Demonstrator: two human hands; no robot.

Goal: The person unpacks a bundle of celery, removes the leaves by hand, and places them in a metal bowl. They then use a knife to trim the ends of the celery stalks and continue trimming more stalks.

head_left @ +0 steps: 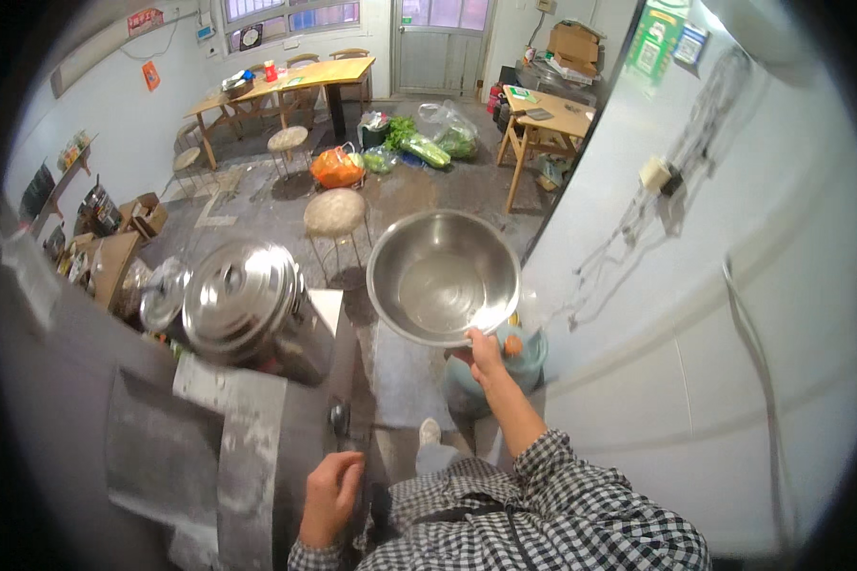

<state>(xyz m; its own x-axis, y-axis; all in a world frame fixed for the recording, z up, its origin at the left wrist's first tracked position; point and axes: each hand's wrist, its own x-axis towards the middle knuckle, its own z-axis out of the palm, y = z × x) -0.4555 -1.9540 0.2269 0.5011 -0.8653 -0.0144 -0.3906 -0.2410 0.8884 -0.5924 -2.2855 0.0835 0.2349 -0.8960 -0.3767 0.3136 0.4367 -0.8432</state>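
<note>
My right hand (pixel 487 357) grips the near rim of a wide stainless steel basin (pixel 438 281), thumb on the inside edge. The basin is tilted so that its inside faces me, and only a shiny bare surface shows in it. Below my right hand stands a pale green bucket (pixel 467 385), with a small orange-brown thing at its rim. My left hand (pixel 333 490) hangs low beside a dark counter edge, its fingers curled in with nothing seen in them.
At left stands a large lidded steel pot (pixel 243 295) by a grey counter (pixel 252 428). Ahead are a round stool (pixel 336 212), an orange bag (pixel 338 167) and bagged green vegetables (pixel 425 149) on the floor. A white wall (pixel 657 381) with cables runs along the right. Wooden tables (pixel 305 74) stand farther back.
</note>
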